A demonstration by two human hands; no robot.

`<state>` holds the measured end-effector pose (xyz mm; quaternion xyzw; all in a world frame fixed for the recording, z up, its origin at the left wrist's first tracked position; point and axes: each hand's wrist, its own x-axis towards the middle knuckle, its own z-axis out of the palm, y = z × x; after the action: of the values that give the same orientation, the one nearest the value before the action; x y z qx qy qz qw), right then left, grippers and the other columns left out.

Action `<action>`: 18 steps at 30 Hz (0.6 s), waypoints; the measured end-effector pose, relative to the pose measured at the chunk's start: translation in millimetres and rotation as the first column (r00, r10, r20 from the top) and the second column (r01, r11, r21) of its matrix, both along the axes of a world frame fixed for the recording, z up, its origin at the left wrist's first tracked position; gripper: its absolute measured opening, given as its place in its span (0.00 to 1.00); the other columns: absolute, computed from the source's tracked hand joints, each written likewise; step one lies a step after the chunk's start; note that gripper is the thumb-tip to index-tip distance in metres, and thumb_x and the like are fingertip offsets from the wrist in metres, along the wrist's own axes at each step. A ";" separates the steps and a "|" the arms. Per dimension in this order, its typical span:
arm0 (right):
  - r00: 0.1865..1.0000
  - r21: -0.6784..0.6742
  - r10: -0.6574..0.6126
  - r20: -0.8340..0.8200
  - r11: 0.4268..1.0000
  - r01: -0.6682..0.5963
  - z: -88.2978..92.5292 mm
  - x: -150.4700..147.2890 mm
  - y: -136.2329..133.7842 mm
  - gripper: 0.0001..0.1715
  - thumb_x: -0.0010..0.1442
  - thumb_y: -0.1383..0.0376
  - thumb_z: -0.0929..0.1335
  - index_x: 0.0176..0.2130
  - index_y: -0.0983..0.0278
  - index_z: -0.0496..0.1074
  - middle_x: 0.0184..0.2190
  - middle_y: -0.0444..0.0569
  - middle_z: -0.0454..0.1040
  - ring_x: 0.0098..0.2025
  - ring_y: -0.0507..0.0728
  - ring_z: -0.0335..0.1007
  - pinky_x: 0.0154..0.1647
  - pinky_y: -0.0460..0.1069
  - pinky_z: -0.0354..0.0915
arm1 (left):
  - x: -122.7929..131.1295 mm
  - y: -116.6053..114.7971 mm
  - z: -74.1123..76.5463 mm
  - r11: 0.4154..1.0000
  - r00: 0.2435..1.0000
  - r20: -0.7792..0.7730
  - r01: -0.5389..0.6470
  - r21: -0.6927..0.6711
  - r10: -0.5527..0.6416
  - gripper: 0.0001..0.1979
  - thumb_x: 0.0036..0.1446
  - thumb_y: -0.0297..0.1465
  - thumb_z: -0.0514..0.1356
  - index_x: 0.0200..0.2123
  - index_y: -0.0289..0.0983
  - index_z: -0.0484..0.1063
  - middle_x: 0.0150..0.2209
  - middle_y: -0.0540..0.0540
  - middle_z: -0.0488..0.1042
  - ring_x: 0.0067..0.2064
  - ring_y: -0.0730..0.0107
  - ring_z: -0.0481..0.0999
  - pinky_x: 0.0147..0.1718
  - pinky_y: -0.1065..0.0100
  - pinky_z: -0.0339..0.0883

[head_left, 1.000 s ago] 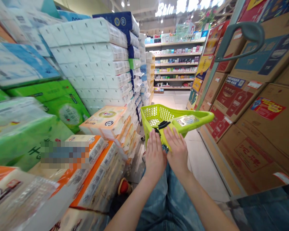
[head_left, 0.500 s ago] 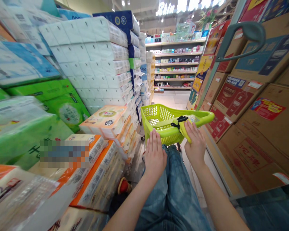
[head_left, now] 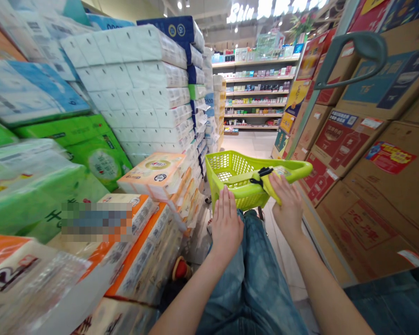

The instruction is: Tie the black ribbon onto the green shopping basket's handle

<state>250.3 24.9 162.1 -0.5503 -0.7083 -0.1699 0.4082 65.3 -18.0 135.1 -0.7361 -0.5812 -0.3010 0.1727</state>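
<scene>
Down the tissue aisle of a supermarket, at 12 o'clock and just past the person's knees, sat a lime-green plastic shopping basket (head_left: 237,179), and the action was all at its near rim! The right hand (head_left: 289,209), at about 1 o'clock, had the play: its right fingers (head_left: 280,190) were curled and closed around a lime-green flap (head_left: 269,188) at the basket's edge, gripping it firmly, with a black strap (head_left: 263,176) and its buckle lying right beside the fingertips. Over on the other side, the left hand (head_left: 226,223) stayed out of the grip, its left fingers (head_left: 223,204) straight, open and holding nothing, their tips just at the basket's lower wall. A small flat packet (head_left: 282,171) lay on the basket's right lip, partly hidden behind the hand. As for progress, the strap was on the flap, but whether its buckle was done up I could not tell from this view, and no bulky goods showed in the mesh. Blue jeans (head_left: 254,279) filled 6 o'clock, towering bales of white tissue packs (head_left: 136,88) rose at 10 o'clock, orange-banded tissue packs (head_left: 143,251) were stacked at 8 o'clock, printed cardboard cartons (head_left: 380,195) lined 3 o'clock, and a grey-green cart handle (head_left: 356,51) curved overhead at 2 o'clock, with stocked store shelves (head_left: 254,93) far off at 12 o'clock.
</scene>
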 end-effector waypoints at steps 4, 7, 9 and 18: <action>0.991 -0.019 -0.125 -0.047 0.992 0.125 5.6 6.2 1.2 0.47 0.51 0.79 0.60 0.67 0.59 0.59 0.66 0.49 0.65 0.69 0.59 0.57 0.66 0.59 0.56 | 4.4 0.9 -2.5 1.000 1.000 0.026 -0.015 0.002 0.015 0.43 0.58 0.26 0.55 0.71 0.23 0.35 0.72 0.29 0.43 0.73 0.53 0.40 0.68 0.51 0.52; 0.994 -0.059 -0.106 0.020 0.992 0.107 4.3 -32.3 -15.2 0.46 0.54 0.79 0.59 0.69 0.59 0.56 0.67 0.49 0.63 0.70 0.60 0.55 0.67 0.60 0.54 | 5.3 1.8 -4.2 0.999 0.999 0.010 -0.032 0.003 0.032 0.42 0.58 0.26 0.55 0.70 0.21 0.38 0.72 0.27 0.44 0.73 0.51 0.40 0.68 0.52 0.53; 0.997 -0.071 -0.008 0.073 0.997 0.013 0.6 -61.7 -27.0 0.44 0.56 0.78 0.59 0.69 0.60 0.56 0.67 0.48 0.63 0.71 0.59 0.53 0.68 0.59 0.53 | 4.0 2.2 -4.6 0.999 0.999 -0.012 -0.043 0.012 0.043 0.41 0.58 0.25 0.55 0.70 0.20 0.41 0.71 0.26 0.45 0.73 0.51 0.41 0.68 0.52 0.53; 0.989 0.008 0.077 0.129 0.997 -0.079 -8.7 -34.6 -14.6 0.46 0.56 0.79 0.58 0.70 0.56 0.54 0.66 0.48 0.65 0.70 0.56 0.54 0.69 0.58 0.50 | -1.3 2.5 -2.4 0.999 1.000 -0.011 -0.023 0.025 0.024 0.41 0.59 0.26 0.54 0.71 0.24 0.39 0.71 0.29 0.48 0.73 0.53 0.44 0.67 0.52 0.54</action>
<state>215.7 10.2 153.4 -0.5075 -0.7530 -0.1933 0.3715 64.0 -15.5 132.7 -0.7287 -0.5851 -0.3019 0.1884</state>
